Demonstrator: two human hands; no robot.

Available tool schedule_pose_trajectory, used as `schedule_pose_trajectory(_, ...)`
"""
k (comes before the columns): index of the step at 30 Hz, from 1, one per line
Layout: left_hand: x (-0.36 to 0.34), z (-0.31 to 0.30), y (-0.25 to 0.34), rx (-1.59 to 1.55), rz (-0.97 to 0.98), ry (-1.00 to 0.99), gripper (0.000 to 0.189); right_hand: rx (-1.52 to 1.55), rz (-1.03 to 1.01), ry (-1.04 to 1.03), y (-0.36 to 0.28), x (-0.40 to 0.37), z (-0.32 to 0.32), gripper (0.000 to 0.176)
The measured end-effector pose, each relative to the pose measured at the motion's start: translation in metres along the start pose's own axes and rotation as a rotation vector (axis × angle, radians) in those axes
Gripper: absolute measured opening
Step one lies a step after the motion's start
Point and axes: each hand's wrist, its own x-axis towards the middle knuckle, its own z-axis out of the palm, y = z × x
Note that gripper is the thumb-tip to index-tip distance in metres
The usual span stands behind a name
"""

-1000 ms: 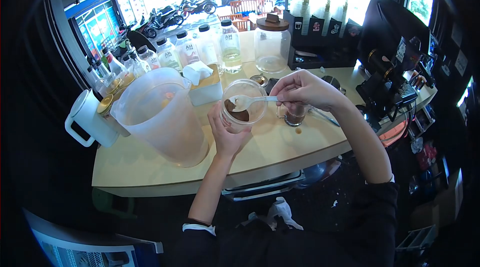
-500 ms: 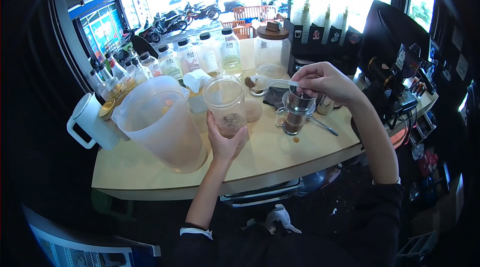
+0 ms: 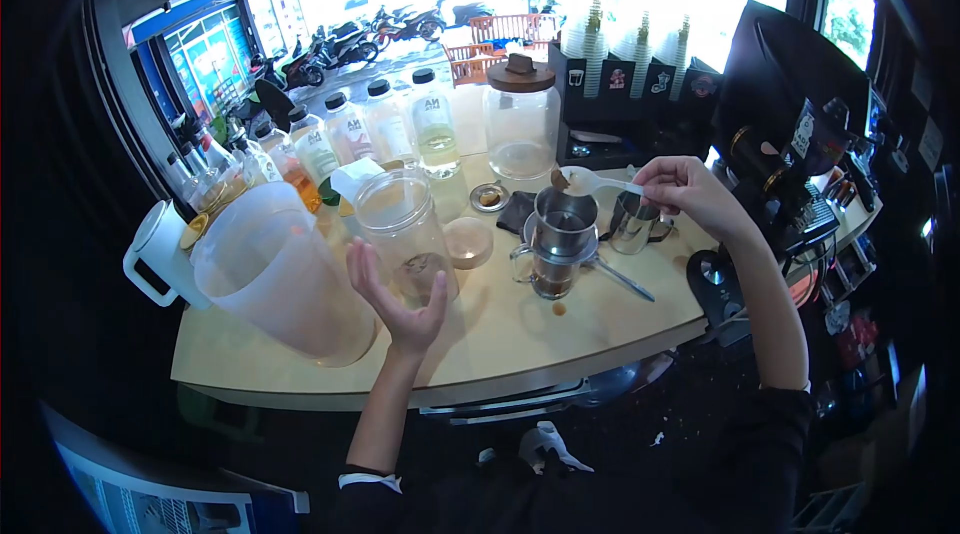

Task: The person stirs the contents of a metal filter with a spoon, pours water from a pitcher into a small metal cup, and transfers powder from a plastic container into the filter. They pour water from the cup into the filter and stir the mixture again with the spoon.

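A white plastic spoon (image 3: 612, 185) is pinched by its handle in my right hand (image 3: 690, 196). Brown powder sits at the spoon's tip, which hovers over the rim of a metal drip coffee filter (image 3: 566, 224). That filter rests on a glass mug (image 3: 550, 279) with dark contents at its bottom. My left hand (image 3: 402, 306) is open, fingers spread, beside a clear plastic jar (image 3: 392, 209) that has a little dark powder low inside. Behind the jar, a round clear lid (image 3: 468, 243) lies on the counter.
A large translucent pitcher (image 3: 275, 274) and a white jug (image 3: 160, 254) stand on the left. Several bottles (image 3: 436, 129) and a wooden-lidded jar (image 3: 522, 124) line the back. Right of the mug are a metal pitcher (image 3: 632, 226) and a long-handled utensil (image 3: 628, 280). A brown spot (image 3: 559, 310) marks the counter (image 3: 490, 344).
My left hand has opened from its grip on the clear jar. My right hand has carried the spoon of powder rightward relative to the jar, over to the filter. The view has shifted slightly.
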Motion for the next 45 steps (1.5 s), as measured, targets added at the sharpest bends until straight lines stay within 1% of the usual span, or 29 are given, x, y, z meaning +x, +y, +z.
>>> schedule_pose_trajectory(2,-0.003,0.009,0.012,0.007,0.148,-0.023,0.078,-0.018,-0.001,0.002,0.004,0.003,-0.005,0.012)
schedule_pose_trajectory(3,-0.001,0.016,0.02,0.018,0.147,-0.023,0.078,-0.013,0.008,-0.013,0.006,0.005,-0.009,0.011)
schedule_pose_trajectory(5,0.002,0.035,0.038,-0.138,0.108,-0.204,0.074,0.005,-0.025,-0.031,0.015,0.011,-0.012,0.011)
schedule_pose_trajectory(6,0.008,0.046,0.048,-0.127,0.102,-0.205,0.074,0.018,-0.057,-0.039,0.021,0.014,-0.015,0.011)
schedule_pose_trajectory(8,0.022,0.071,0.064,-0.282,-0.092,-0.36,0.077,0.008,-0.084,-0.08,0.03,0.019,-0.022,0.012)
schedule_pose_trajectory(9,0.023,0.081,0.067,-0.269,-0.101,-0.36,0.077,0.003,-0.099,-0.069,0.031,0.02,-0.022,0.012)
schedule_pose_trajectory(11,0.023,0.098,0.07,-0.461,-0.28,-0.496,0.083,-0.053,-0.113,-0.088,0.024,0.018,-0.025,0.015)
schedule_pose_trajectory(12,0.023,0.103,0.072,-0.447,-0.289,-0.494,0.083,-0.046,-0.113,-0.103,0.028,0.021,-0.026,0.015)
schedule_pose_trajectory(14,0.021,0.107,0.077,-0.475,-0.341,-0.553,0.087,-0.129,-0.267,-0.078,0.038,0.025,-0.027,0.017)
schedule_pose_trajectory(15,0.023,0.106,0.077,-0.447,-0.334,-0.607,0.085,-0.121,-0.264,-0.097,0.04,0.026,-0.026,0.017)
schedule_pose_trajectory(16,0.022,0.105,0.078,-0.435,-0.347,-0.602,0.085,-0.141,-0.269,-0.102,0.037,0.026,-0.026,0.018)
schedule_pose_trajectory(18,0.021,0.103,0.08,-0.427,-0.435,-0.657,0.082,-0.16,-0.28,-0.12,0.031,0.026,-0.027,0.019)
schedule_pose_trajectory(23,0.017,0.104,0.077,-0.372,-0.415,-0.638,0.081,-0.226,-0.359,-0.113,0.033,0.027,-0.024,0.018)
schedule_pose_trajectory(26,0.015,0.103,0.079,-0.385,-0.433,-0.638,0.082,-0.263,-0.314,-0.118,0.036,0.025,-0.022,0.017)
schedule_pose_trajectory(27,0.017,0.103,0.079,-0.404,-0.438,-0.623,0.082,-0.266,-0.319,-0.12,0.038,0.025,-0.021,0.017)
schedule_pose_trajectory(29,0.019,0.103,0.079,-0.425,-0.456,-0.621,0.084,-0.225,-0.392,-0.087,0.045,0.025,-0.019,0.018)
schedule_pose_trajectory(31,0.016,0.105,0.079,-0.449,-0.485,-0.626,0.086,-0.224,-0.372,-0.102,0.044,0.025,-0.019,0.018)
schedule_pose_trajectory(33,0.015,0.106,0.078,-0.44,-0.474,-0.603,0.085,-0.213,-0.353,-0.112,0.043,0.025,-0.018,0.018)
schedule_pose_trajectory(36,0.014,0.106,0.077,-0.447,-0.482,-0.6,0.085,-0.197,-0.386,-0.085,0.045,0.024,-0.017,0.018)
schedule_pose_trajectory(38,0.012,0.106,0.077,-0.459,-0.503,-0.601,0.085,-0.257,-0.435,-0.073,0.044,0.024,-0.017,0.018)
schedule_pose_trajectory(43,0.014,0.105,0.079,-0.455,-0.527,-0.607,0.082,-0.264,-0.435,-0.077,0.041,0.023,-0.018,0.018)
schedule_pose_trajectory(45,0.013,0.106,0.077,-0.437,-0.497,-0.606,0.081,-0.285,-0.44,-0.087,0.043,0.022,-0.018,0.018)
